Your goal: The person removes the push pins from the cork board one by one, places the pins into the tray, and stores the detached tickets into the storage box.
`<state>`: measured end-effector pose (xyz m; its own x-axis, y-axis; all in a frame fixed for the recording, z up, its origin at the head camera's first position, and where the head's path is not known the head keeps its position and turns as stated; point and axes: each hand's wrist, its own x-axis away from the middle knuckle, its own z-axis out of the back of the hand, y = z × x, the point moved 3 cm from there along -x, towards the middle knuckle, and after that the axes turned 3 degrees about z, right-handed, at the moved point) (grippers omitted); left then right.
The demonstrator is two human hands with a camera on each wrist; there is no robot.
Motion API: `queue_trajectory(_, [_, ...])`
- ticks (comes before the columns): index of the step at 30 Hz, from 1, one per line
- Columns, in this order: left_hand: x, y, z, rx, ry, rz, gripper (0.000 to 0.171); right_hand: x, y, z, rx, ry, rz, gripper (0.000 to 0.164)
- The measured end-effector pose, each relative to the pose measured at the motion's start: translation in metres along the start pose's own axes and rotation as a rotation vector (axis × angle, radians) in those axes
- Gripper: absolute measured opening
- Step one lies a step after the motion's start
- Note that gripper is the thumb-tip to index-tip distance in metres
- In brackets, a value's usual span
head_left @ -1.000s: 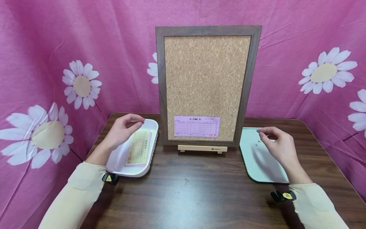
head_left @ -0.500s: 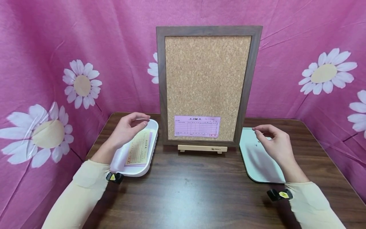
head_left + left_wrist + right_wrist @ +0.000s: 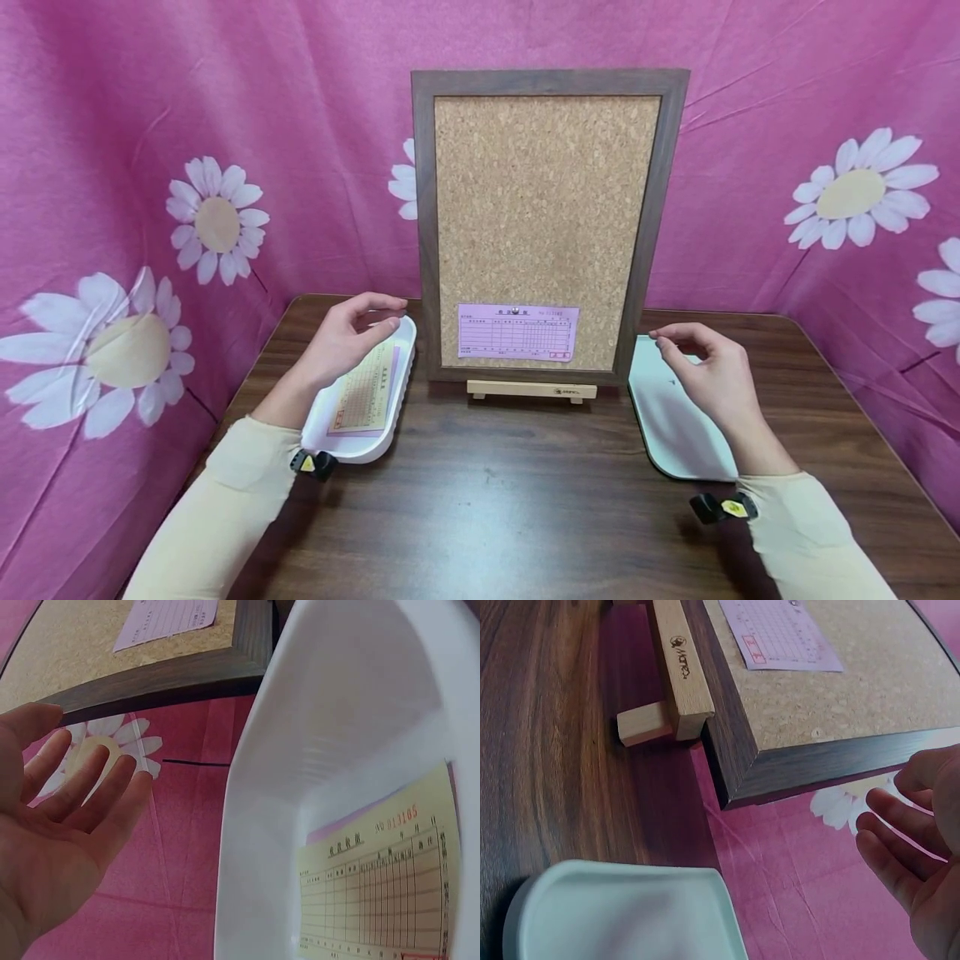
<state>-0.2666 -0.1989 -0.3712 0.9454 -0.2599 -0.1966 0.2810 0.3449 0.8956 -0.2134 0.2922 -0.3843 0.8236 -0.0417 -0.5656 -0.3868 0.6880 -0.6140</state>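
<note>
My left hand [image 3: 337, 343] hovers over the white tray [image 3: 409, 358], its fingers loosely bent toward the corkboard's left edge. In the left wrist view its palm and fingers hold nothing. My right hand [image 3: 712, 375] hangs above the pale green tray [image 3: 667, 446] with thumb and forefinger close together, near the board's lower right; no thing shows between them in the right wrist view. The framed corkboard [image 3: 547, 200] stands upright between the hands. A purple form slip [image 3: 517, 333] is fixed low on it by a round-headed pin [image 3: 515, 310].
A yellow form slip [image 3: 375, 877] lies over a purple one in the white tray. A small pin-like thing [image 3: 672, 382] lies in the green tray. The board rests on a light wooden stand [image 3: 531, 390] on the dark wood table [image 3: 480, 500]. Pink flowered cloth [image 3: 322, 125] hangs behind.
Both hands have moved inward toward the corkboard, the left one to the right and the right one to the left. The slips and trays have stayed in place.
</note>
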Motion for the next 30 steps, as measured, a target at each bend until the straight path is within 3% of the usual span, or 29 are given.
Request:
queue_trajectory(13, [-0.003,0.002,-0.013,0.099,-0.025,0.008,0.035,-0.002,-0.01,-0.012,-0.069,-0.018,0.018,0.012])
queue_trajectory(30, [-0.009,0.006,-0.021,0.142,-0.034,0.005,0.037,-0.006,-0.019,-0.024,-0.122,-0.024,0.019,0.011])
